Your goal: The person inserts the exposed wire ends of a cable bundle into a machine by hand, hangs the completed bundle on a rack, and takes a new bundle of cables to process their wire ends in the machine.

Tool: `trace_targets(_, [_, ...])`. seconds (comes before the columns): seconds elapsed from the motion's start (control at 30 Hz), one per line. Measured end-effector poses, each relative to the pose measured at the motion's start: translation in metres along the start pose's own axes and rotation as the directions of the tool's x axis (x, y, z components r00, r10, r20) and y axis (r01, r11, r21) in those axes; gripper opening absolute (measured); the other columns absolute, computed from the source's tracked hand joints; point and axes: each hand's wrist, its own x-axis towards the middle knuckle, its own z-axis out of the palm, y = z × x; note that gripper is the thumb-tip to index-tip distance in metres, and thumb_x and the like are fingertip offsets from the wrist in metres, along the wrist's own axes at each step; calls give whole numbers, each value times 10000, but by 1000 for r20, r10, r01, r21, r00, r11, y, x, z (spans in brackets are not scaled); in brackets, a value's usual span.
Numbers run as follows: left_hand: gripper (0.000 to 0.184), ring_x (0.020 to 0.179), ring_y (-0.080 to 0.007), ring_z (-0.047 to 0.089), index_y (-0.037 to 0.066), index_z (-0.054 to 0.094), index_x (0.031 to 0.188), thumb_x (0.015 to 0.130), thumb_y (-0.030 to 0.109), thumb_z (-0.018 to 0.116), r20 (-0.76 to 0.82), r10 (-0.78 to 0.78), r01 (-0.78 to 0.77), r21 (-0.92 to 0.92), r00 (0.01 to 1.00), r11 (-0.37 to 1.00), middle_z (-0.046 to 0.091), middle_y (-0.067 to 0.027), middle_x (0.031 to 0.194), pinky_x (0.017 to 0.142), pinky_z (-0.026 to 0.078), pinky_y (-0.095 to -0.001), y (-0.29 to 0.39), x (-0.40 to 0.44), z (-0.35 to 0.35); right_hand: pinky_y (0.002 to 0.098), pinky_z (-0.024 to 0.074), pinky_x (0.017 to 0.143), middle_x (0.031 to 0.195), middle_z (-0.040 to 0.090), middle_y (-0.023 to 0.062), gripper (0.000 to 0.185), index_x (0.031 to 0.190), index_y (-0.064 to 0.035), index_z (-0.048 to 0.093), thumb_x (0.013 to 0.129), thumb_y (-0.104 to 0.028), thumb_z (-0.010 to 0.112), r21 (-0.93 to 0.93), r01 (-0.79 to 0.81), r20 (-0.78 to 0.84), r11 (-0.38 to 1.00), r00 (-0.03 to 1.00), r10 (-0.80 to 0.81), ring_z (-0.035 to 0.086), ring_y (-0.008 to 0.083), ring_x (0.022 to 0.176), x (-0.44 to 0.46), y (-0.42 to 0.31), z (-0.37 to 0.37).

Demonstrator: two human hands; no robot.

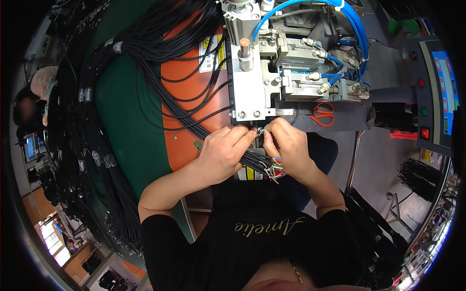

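Note:
Just below the front edge of a metal machine block [251, 92], both hands meet at a small cable end [260, 131] with thin coloured wires. My left hand [224, 149] is closed, thumb and index finger pinching the black cable beside that end. My right hand [287, 145] pinches the fine wires from the other side. Beneath the hands lies a bundle of black cables [257, 161], its stripped ends [275, 170] showing red, green, white and yellow wires near my right wrist.
Many black cables [160, 53] run over the orange surface [182, 150] and green mat [119, 111]. Red-handled scissors [322, 115] lie right of the machine. Blue air hoses [361, 34] arch above it. A control panel [437, 92] stands far right. A person [29, 106] is at far left.

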Motion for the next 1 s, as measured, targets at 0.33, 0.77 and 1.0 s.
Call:
trace_targets(0.33, [571, 747, -256, 544, 37, 629, 1145, 579, -32, 669, 30, -5, 5, -8, 1000, 1000, 523, -76, 873, 643, 467, -361, -1, 0, -1, 357, 467, 541, 814, 574, 102, 86, 858, -10, 582, 800, 1, 645, -63, 54, 3, 997, 999, -54, 590, 276, 608, -3, 3, 2])
trace_targets(0.77, [355, 765, -239, 568, -31, 618, 1091, 741, 22, 590, 130, 62, -78, 127, 990, 989, 529, -80, 867, 654, 470, -350, 5, 10, -8, 353, 459, 476, 751, 571, 96, 149, 886, -14, 607, 757, -32, 678, -178, 137, 176, 974, 979, -106, 584, 279, 549, 7, 4, -11])
trace_targets(1.0, [354, 773, -232, 559, -17, 623, 1105, 759, 47, 586, 60, 94, -103, 164, 994, 981, 526, -74, 864, 652, 465, -348, 2, 8, -3, 334, 485, 511, 798, 622, 108, 166, 894, -17, 610, 760, 2, 707, -41, 127, -20, 991, 992, -128, 625, 262, 594, 5, 7, -3])
